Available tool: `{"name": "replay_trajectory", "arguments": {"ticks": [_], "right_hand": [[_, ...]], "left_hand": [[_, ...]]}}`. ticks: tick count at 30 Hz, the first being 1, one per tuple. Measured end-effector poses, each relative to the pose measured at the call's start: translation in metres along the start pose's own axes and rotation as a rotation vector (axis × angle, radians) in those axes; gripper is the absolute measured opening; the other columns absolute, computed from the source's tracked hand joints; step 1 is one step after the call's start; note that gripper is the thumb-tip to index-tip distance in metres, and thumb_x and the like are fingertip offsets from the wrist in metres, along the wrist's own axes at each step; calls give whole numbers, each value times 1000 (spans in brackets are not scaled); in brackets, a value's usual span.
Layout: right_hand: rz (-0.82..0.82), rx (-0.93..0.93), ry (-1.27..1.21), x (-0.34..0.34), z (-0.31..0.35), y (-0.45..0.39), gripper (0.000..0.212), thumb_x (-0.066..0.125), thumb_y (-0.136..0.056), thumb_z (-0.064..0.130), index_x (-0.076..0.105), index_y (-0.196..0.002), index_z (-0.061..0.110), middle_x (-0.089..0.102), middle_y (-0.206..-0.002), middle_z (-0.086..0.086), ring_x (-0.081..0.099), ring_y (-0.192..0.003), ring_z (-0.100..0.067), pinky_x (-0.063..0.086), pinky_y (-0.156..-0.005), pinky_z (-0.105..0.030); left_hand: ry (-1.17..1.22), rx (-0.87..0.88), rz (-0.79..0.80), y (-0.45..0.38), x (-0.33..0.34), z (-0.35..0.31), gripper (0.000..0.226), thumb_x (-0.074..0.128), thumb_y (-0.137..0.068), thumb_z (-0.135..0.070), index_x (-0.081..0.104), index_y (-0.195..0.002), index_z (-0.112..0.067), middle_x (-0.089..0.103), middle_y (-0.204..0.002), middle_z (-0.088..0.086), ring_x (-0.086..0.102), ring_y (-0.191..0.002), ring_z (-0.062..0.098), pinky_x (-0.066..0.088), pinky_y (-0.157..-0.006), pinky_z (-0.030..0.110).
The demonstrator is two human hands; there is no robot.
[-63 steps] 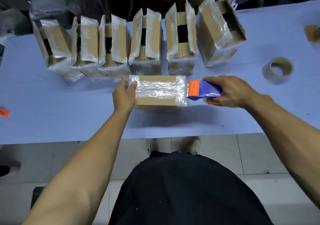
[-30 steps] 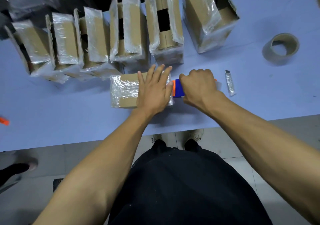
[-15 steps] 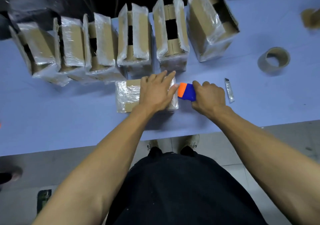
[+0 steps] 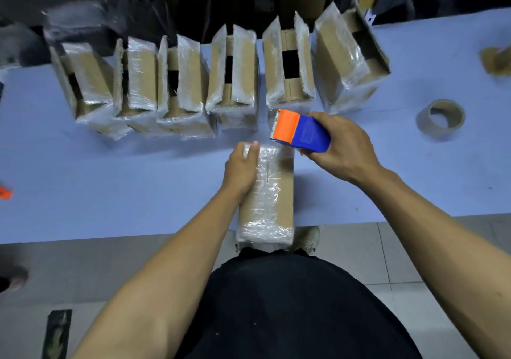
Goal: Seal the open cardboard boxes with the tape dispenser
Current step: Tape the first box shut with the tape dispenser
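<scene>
Left hand (image 4: 240, 170) grips the far left edge of a taped box (image 4: 266, 195), which lies lengthwise with its near end over the front edge of the desk (image 4: 110, 187). Right hand (image 4: 344, 148) is wrapped around the tape dispenser (image 4: 300, 132), held just above the box's far end. Six open boxes (image 4: 233, 79) stand in a row behind. A tape roll (image 4: 441, 120) lies at right.
</scene>
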State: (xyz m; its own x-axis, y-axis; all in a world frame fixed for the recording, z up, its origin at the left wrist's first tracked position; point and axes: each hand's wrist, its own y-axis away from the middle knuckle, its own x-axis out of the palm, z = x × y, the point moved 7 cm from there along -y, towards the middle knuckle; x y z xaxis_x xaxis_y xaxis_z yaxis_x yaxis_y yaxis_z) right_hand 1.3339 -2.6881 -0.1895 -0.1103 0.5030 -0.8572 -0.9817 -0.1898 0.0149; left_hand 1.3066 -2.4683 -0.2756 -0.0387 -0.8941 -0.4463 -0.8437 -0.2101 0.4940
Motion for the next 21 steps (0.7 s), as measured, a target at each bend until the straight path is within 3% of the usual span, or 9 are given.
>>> {"name": "replay_trajectory", "arguments": {"ticks": [4, 5, 8, 10, 17, 21], "right_hand": [[-29, -120, 17, -14, 22, -7, 54, 73, -74, 35, 57, -125, 25, 64, -100, -5, 58, -90, -30, 49, -72, -39], [-42, -142, 3, -18, 26, -8, 55, 74, -74, 33, 57, -126, 25, 64, -101, -5, 58, -90, -29, 49, -72, -39], [-67, -181, -50, -25, 36, -13, 58, 79, -73, 32, 57, -125, 24, 65, -103, -5, 58, -91, -27, 50, -73, -40], [-68, -192, -74, -27, 40, -16, 59, 80, -72, 33, 56, -125, 24, 64, -104, -4, 58, -92, -25, 50, -74, -40], [10, -252, 9, -27, 50, -17, 57, 78, -75, 35, 53, -125, 26, 63, -97, -2, 54, -85, -23, 48, -69, -37], [103, -222, 43, -27, 36, -14, 57, 76, -76, 35, 53, -128, 33, 65, -102, 2, 57, -89, -21, 51, -73, -38]], "left_hand": [[-36, 223, -174, 13, -23, -41, 36, 45, -105, -38, 60, -129, -16, 61, -131, 5, 55, -122, 21, 44, -104, 37], [75, 239, -141, 15, -26, -54, 35, 45, -105, -39, 63, -125, -16, 64, -126, 3, 58, -117, 19, 46, -100, 37], [473, 46, 198, 19, -14, -77, 32, 44, -106, -40, 68, -102, -18, 72, -97, 3, 67, -90, 16, 52, -79, 33], [555, 26, 299, 21, -13, -87, 26, 49, -106, -31, 68, -94, -17, 71, -84, 1, 67, -79, 14, 52, -74, 28], [304, 224, 75, 8, -35, -85, 26, 61, -96, -7, 74, -74, -12, 61, -55, -7, 55, -53, 5, 52, -64, 27], [352, 186, -28, 6, -52, -69, 19, 65, -96, -13, 73, -79, -11, 59, -53, -12, 48, -46, 3, 49, -55, 23]]}}
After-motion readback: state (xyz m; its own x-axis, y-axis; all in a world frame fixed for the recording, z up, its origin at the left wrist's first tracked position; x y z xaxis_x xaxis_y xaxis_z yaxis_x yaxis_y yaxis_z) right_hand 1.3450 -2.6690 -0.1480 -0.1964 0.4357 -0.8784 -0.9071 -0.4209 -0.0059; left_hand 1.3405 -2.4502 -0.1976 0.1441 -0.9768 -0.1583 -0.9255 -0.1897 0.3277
